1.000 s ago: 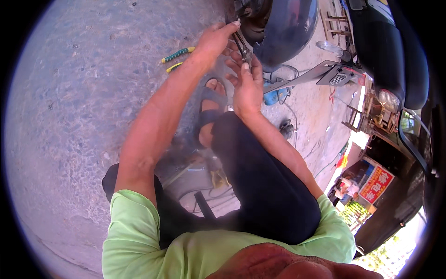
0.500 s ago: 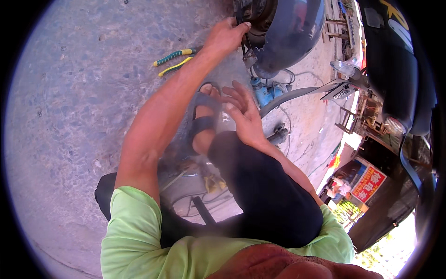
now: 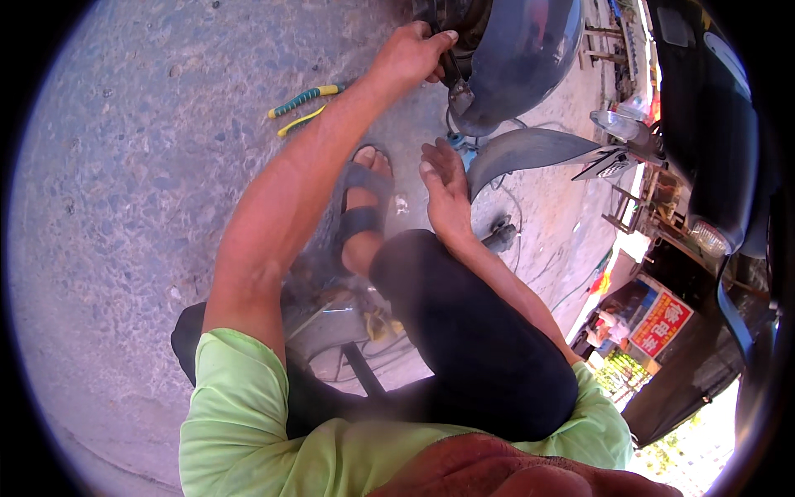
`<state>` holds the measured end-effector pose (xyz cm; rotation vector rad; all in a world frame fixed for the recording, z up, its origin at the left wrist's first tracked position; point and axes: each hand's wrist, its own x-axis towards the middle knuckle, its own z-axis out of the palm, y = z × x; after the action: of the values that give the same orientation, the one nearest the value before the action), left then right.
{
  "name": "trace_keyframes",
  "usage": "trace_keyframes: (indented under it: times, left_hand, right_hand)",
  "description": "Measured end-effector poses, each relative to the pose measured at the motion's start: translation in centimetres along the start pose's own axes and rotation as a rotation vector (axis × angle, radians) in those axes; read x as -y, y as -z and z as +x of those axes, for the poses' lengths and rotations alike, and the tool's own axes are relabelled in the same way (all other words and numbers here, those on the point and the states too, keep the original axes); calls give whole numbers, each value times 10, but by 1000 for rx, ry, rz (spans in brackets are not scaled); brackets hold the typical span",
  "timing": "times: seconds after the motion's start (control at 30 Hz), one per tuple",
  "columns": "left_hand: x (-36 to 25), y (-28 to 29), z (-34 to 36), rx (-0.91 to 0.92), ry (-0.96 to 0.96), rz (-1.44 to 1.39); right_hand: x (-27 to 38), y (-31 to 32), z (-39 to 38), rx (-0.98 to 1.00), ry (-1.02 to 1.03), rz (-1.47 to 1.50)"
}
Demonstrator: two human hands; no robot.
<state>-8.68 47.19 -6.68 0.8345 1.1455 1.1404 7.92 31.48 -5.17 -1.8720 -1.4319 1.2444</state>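
Note:
Toward the top, my left hand is closed round a dark narrow bar beside the wheel hub. That bar ends in a flat grey piece below my fingers; the rest is hidden by the hand and the top edge. Right of it curves the glossy dark body panel of a scooter. My right hand is open, fingers stretched, against or just beside the left end of a curved grey mudguard. I cannot tell whether they touch. Pliers with green and yellow handles lie partly behind my left forearm.
A blue power tool shows partly behind the mudguard, with cables on the floor. A small dark object lies right of my right wrist. Another dark scooter stands at the right, with a red sign and a person beyond.
The mudguard's near end has swung up and looks broader, covering most of the blue tool. My right hand has shifted right to its end. My left hand has moved slightly, with more of the bar's end showing.

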Motion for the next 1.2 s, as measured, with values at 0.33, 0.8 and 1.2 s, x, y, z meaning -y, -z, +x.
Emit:
trace_keyframes:
  times: [0.33,0.8,1.2]
  left_hand:
    - [30,-10,29,-6,75,-47]
    - [16,-8,23,26,113,-77]
    - [36,0,27,-66,162,-117]
  right_hand:
    - [-12,47,54,-327,94,-238]
    - [-8,56,63,-283,-362,684]
    - [-13,61,63,-122,-294,869]
